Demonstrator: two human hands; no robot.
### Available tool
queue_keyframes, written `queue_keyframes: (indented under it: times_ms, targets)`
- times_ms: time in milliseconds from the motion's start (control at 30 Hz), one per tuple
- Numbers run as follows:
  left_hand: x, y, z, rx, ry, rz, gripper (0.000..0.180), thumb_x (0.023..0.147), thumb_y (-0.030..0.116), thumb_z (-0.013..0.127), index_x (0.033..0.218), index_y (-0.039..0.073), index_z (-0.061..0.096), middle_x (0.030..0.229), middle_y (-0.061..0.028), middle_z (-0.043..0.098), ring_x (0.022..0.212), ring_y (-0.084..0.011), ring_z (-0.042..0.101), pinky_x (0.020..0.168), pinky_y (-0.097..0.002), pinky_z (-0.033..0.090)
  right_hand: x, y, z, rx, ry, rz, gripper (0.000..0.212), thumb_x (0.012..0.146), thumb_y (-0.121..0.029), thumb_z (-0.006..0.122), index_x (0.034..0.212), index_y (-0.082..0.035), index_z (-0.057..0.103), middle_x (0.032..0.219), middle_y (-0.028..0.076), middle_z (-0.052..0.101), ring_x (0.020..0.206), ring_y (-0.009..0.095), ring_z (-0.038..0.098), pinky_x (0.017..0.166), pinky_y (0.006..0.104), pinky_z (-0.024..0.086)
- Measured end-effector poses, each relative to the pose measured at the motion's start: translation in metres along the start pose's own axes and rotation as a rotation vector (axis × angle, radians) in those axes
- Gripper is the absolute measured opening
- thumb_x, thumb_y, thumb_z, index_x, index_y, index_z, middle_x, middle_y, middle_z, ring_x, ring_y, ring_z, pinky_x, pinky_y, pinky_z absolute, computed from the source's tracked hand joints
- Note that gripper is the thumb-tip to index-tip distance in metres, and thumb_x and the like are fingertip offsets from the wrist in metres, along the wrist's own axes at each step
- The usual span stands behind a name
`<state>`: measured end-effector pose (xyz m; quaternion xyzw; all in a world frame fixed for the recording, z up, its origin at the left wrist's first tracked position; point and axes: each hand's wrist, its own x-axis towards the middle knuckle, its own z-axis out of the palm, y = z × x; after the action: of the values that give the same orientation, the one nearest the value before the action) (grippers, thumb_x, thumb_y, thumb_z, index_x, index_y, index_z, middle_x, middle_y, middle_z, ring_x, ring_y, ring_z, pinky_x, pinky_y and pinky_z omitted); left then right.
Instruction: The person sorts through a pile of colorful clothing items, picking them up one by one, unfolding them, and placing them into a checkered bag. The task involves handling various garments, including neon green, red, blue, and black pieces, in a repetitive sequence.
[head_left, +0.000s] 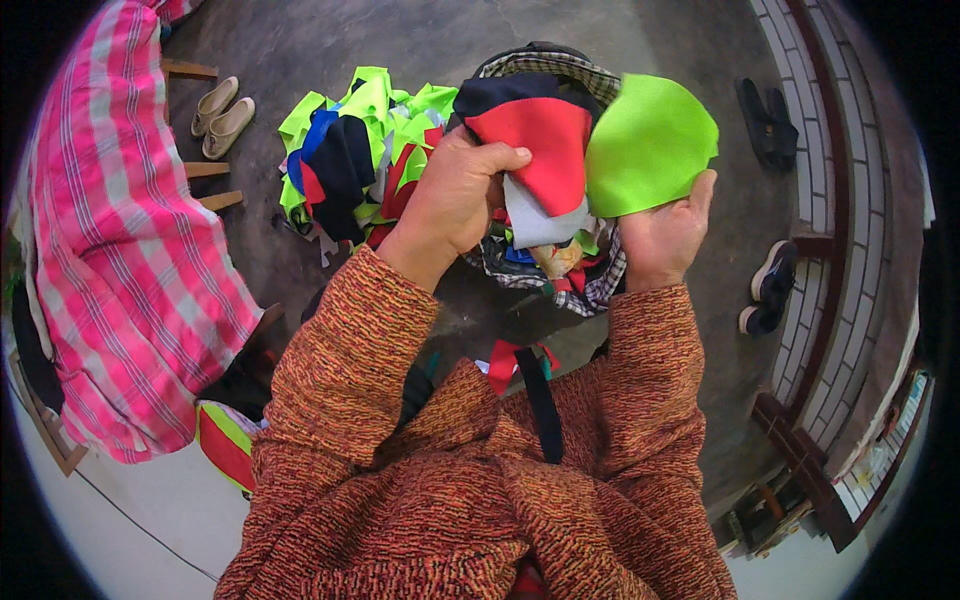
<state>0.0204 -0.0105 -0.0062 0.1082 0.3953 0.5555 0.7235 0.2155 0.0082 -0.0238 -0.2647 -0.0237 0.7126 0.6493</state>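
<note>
My left hand [450, 195] is closed round several layered fabric pieces, its thumb pressed on top. A red fabric piece [550, 140] lies uppermost among them, with a black fabric piece [495, 95] behind it and a light grey fabric piece [545, 225] showing below. My right hand [662, 238] holds a lime green fabric piece [650, 145], which covers most of its fingers. The two sets of fabric nearly meet edge to edge. Under both hands stands a bag with checked cloth [605, 82], holding mixed scraps and partly hidden by what I hold.
A heap of lime, black, blue and red scraps [375, 100] lies left of the bag. Pink checked cloth [130, 230] drapes over furniture at the left, near beige shoes [230, 128]. Black slippers [768, 125] and dark shoes [770, 287] are by the right wall. Scraps [540, 400] rest on my lap.
</note>
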Motion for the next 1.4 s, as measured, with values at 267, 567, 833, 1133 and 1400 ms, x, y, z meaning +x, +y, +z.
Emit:
queue_keyframes:
  times_ms: [267,567,833,1133,1400]
  targets:
    - [0.003,0.0,-0.003,-0.043,-0.019,-0.105,0.025,0.088,0.012,0.055,0.109,0.0,0.057,0.105,-0.0099,0.063,0.093,-0.0201,0.062,0.087,-0.0337,0.048,-0.017,0.029,0.013,-1.215,-0.559,-0.341,0.036,0.09,-0.015,0.042,0.121,-0.003,0.055,0.138,0.012,0.039,0.13,0.028,0.034,0.108,0.0396,0.023]
    - [0.001,0.01,-0.008,0.343,0.111,0.16,0.024,0.081,0.006,0.064,0.101,-0.004,0.06,0.095,-0.0111,0.065,0.079,-0.0195,0.066,0.066,-0.0315,0.055,-0.013,0.034,0.009,-1.404,-0.728,-0.521,0.042,0.08,-0.041,0.058,0.111,-0.013,0.065,0.143,0.017,0.029,0.133,0.032,0.027,0.106,0.0424,0.024]
    - [-0.003,0.084,-0.058,0.389,0.358,0.37,0.026,0.079,0.001,0.063,0.102,-0.009,0.057,0.095,-0.0154,0.064,0.079,-0.0232,0.066,0.068,-0.0331,0.056,0.006,0.009,-0.001,-1.136,-0.142,-0.634,0.041,0.097,-0.03,0.034,0.104,-0.001,0.061,0.126,0.015,0.05,0.113,0.022,0.05,0.093,0.0326,0.041]
    - [-0.006,0.109,-0.117,0.639,0.902,0.666,0.057,0.071,0.001,0.067,0.125,-0.001,0.047,0.133,-0.0209,0.042,0.122,-0.0281,0.042,0.1,-0.0359,0.033,0.01,0.014,0.0,-1.144,-0.041,-0.52,0.027,0.095,-0.022,0.045,0.104,-0.002,0.06,0.113,0.009,0.058,0.102,0.016,0.054,0.086,0.027,0.043]
    - [-0.007,0.087,-0.075,0.911,0.649,0.77,0.045,0.077,0.009,0.065,0.119,0.0,0.051,0.126,-0.0254,0.046,0.124,-0.0307,0.04,0.099,-0.0344,0.034,0.021,0.039,-0.044,-1.372,-0.004,-0.28,0.029,0.083,-0.012,0.062,0.11,-0.001,0.057,0.103,0.004,0.059,0.097,0.012,0.054,0.085,0.0241,0.042]
